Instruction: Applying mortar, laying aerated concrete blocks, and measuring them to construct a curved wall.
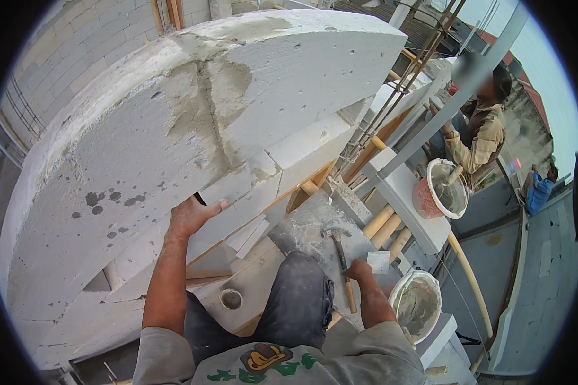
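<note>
My left hand (191, 218) is against the lower edge of a large curved white panel (302, 77), beside a dark gap. Its thumb stretches right over a pale block face; the other fingers are hidden. A mortar-smeared joint (209, 115) runs down the panel above the hand. Low on my right, my right hand (361, 272) has its fingers closed at the wooden handle of a claw hammer (341, 251), whose head points away from me over a dusty grey board (302, 224). A small whitish square piece (379, 262) shows just beside that hand.
A bucket of grey mortar (417, 305) stands right of my right arm. Farther off is a red-and-white bucket (440, 189), near a person (481, 128). Another person in blue (539, 192) is beyond. A slanted metal post (456, 96) and bamboo poles (385, 228) cross the right side.
</note>
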A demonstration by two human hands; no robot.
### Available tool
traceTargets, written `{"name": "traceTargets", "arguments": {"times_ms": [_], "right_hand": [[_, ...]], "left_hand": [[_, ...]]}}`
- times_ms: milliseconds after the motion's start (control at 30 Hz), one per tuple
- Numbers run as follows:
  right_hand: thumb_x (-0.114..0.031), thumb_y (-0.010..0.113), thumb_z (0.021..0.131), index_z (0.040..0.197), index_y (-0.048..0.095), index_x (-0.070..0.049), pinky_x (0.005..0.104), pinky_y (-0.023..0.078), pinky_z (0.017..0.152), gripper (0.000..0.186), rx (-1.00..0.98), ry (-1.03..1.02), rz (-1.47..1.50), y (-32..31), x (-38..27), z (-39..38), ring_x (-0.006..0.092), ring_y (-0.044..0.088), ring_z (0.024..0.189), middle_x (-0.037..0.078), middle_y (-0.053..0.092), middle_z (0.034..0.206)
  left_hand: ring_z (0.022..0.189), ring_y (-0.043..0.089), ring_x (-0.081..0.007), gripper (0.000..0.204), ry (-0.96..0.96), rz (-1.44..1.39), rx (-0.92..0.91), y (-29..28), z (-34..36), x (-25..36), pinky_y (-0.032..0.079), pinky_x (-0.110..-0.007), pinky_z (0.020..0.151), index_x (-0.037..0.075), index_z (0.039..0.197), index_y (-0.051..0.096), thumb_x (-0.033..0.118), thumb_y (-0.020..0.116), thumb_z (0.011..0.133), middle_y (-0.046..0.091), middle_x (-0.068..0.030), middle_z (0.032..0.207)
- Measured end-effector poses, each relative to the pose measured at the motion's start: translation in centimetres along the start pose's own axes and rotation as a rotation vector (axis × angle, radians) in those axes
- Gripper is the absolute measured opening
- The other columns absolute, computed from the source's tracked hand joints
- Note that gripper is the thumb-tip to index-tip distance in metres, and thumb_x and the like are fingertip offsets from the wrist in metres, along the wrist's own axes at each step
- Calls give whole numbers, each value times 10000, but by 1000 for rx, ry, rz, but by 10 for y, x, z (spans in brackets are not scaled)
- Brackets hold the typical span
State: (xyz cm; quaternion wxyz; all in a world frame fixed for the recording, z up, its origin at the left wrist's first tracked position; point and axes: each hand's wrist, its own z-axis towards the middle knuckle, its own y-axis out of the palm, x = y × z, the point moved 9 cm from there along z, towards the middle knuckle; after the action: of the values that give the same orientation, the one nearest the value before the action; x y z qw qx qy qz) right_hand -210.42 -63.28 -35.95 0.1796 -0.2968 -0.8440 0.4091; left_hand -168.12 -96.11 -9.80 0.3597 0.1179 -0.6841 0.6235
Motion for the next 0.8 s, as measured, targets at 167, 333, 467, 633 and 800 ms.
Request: {"name": "traceTargets", "arguments": {"times_ms": [167, 333, 467, 633, 800], "right_hand": [[-323, 871, 697, 1360, 520, -14, 463, 415, 1087, 811, 1147, -838, 504, -381, -110, -120, 385, 484, 1288, 200, 524, 1361], [-648, 886, 504, 1467, 435, -45, 491, 341, 1172, 1222, 1128, -1477, -35, -563, -269, -269, 405, 393, 1395, 240, 412, 1489], [-610, 902, 498, 1516, 326, 11, 461, 354, 1163, 1324, 536, -1468, -300, -570, -363, -277, 425, 374, 1411, 280, 358, 1522], [-750, 864, 427, 1525, 290, 23, 457, 365, 1154, 1460, 403, -1441, -427, -551, -393, -272, 433, 386, 1399, 310, 394, 1469], [-698, 879, 421, 1504, 331, 28, 432, 395, 1134, 1414, 490, -1460, -305, -546, -392, -274, 416, 450, 1350, 297, 445, 1424]], "left_hand": [[1189, 592, -385, 913, -33, 61, 12, 2, -2, -9, 465, -444, 1007, 66, 1336, 581, 622, 800, 645, 639, -212, 1268], [1152, 618, -381, 886, -119, 11, 62, -4, -11, -4, 494, -451, 962, 73, 1275, 635, 651, 799, 623, 653, -208, 1247], [1205, 565, -390, 878, -211, 0, -41, 0, -12, -2, 440, -446, 1038, 43, 1294, 610, 624, 789, 659, 626, -216, 1279], [1239, 545, -396, 884, -149, -16, -31, 3, -12, 1, 435, -463, 1047, 63, 1322, 597, 642, 761, 675, 602, -221, 1321], [1295, 479, -429, 965, -69, -21, 69, 0, -13, 4, 375, -471, 1094, 14, 1353, 550, 623, 789, 645, 544, -267, 1366]]}}
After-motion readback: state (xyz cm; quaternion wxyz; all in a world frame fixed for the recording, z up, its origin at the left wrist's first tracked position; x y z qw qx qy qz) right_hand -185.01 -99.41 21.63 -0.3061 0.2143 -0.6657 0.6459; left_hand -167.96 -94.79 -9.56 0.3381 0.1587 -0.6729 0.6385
